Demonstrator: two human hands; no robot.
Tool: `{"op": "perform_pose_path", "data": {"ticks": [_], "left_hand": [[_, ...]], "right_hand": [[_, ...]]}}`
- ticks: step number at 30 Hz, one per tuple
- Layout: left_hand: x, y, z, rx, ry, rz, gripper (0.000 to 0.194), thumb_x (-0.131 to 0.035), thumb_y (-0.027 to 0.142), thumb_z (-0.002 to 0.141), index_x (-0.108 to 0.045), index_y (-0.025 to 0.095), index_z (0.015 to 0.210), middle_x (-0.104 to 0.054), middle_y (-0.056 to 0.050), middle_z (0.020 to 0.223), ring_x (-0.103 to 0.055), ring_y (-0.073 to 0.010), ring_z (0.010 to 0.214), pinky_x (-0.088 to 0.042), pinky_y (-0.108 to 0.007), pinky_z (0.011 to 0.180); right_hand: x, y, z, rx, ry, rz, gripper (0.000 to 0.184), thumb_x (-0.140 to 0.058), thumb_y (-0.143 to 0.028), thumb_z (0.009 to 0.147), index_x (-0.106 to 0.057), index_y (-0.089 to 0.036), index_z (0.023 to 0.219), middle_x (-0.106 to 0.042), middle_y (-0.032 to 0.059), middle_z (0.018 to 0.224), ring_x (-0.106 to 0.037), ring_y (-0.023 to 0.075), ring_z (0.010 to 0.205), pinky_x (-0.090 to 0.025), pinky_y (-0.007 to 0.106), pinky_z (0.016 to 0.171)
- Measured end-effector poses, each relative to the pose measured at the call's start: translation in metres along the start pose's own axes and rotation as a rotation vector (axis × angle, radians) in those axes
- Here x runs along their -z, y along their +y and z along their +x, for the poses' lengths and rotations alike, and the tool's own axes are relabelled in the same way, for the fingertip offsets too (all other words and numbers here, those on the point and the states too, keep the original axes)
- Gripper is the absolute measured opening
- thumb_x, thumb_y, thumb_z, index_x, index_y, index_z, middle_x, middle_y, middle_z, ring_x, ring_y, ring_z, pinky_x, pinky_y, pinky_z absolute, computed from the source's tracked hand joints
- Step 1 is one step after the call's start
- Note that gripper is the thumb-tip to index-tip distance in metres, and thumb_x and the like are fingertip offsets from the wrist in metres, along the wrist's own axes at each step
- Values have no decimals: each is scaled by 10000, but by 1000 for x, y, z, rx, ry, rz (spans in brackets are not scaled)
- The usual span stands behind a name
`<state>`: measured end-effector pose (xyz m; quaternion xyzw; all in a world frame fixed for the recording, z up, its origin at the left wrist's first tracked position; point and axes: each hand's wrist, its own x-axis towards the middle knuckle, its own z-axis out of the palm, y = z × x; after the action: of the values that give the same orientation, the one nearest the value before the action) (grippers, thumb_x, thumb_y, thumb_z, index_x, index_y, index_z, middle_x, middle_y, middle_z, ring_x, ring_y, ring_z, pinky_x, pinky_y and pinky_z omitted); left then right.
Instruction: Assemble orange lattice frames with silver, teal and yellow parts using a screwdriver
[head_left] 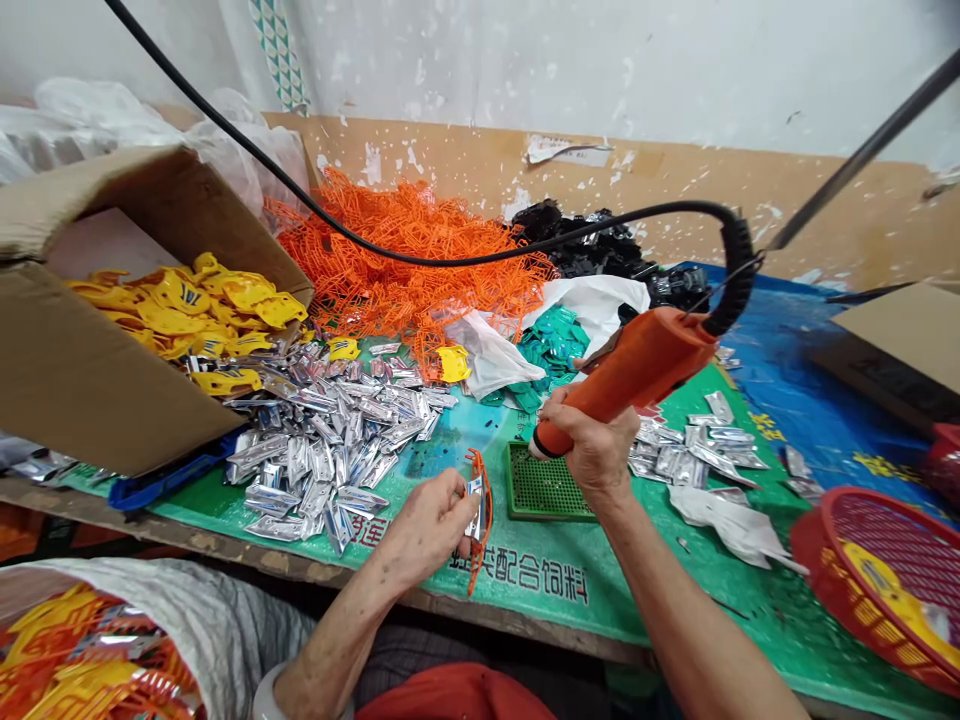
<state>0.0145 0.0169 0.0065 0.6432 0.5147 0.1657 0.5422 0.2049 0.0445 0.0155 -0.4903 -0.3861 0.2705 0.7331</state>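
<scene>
My left hand (431, 525) pinches an orange plastic frame (482, 530) together with a shiny silver piece (473, 510), just above the green table sheet. Wrapped round an orange electric screwdriver (626, 375) is my right hand (600, 440); the tool slants with its tip down to the left, and a black cable leaves its upper end. Below the tip lies a green perforated tray (547, 485) with small dark bits in it. Left of my left hand spreads a heap of silver metal pieces (322, 440).
A cardboard box (82, 370) on its side spills yellow plastic parts (187, 300). Behind are piles of orange frames (405, 250), black parts (585, 240) and teal parts (555, 345). A red basket (885, 590) stands right; a white sack (225, 620) with mixed parts sits front left. The cable (442, 262) hangs across.
</scene>
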Motion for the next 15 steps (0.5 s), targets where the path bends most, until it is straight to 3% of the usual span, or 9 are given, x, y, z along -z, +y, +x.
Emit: {"op": "perform_pose_path", "data": {"ticks": [4, 8, 15], "left_hand": [[-1, 0, 3, -26, -15, 20, 180, -454, 332, 843, -426, 221, 703, -497, 89, 432, -415, -104, 405, -302, -224, 481], [-4, -2, 4, -21, -15, -49, 156, -450, 317, 834, -430, 222, 712, -448, 99, 429, -444, -115, 421, -310, -231, 482], [-6, -2, -3, -46, -11, -163, 192, -465, 367, 845, -445, 216, 728, -474, 82, 460, -443, -108, 424, -302, -225, 462]], "right_hand": [[3, 0, 3, 8, 8, 21, 119, -735, -169, 578, -621, -155, 611, -599, -24, 602, -529, 124, 517, -457, 301, 538], [4, -18, 4, 13, -6, 87, 111, -717, -162, 583, -615, -163, 624, -590, -27, 603, -551, 135, 525, -481, 323, 561], [0, -71, -24, -30, -194, 295, 380, -675, -79, 651, -634, -256, 984, -609, -35, 629, -568, 140, 591, -510, 325, 627]]}}
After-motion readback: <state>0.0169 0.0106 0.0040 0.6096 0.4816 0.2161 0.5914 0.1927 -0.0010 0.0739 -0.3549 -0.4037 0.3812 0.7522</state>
